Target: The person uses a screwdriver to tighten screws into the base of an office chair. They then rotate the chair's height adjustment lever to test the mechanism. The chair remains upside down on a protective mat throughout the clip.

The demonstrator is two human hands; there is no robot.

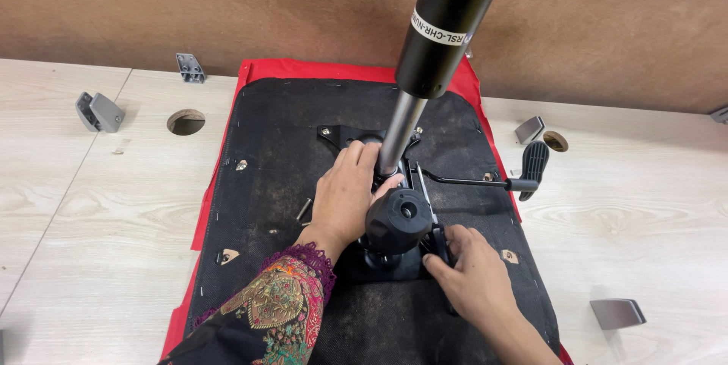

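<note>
A single label meets your eye: a narrow white band label point(440, 31) with dark print, wrapped slantwise around the black gas-lift cylinder point(447, 16) rising at top centre, just above its lower rim. You see no packages, signs or screens.

I count 1 upturned seat pad point(288, 183), 1 metal mechanism plate point(356, 141) w/ 1 black knob point(398, 219), 1 gas cylinder point(436, 39), 1 lever point(523, 175). Grey brackets point(98, 111): 5 on the table point(91, 243), plus 1 cut off at the right edge. Table holes point(186, 121): 2. My hands: 2.
</note>
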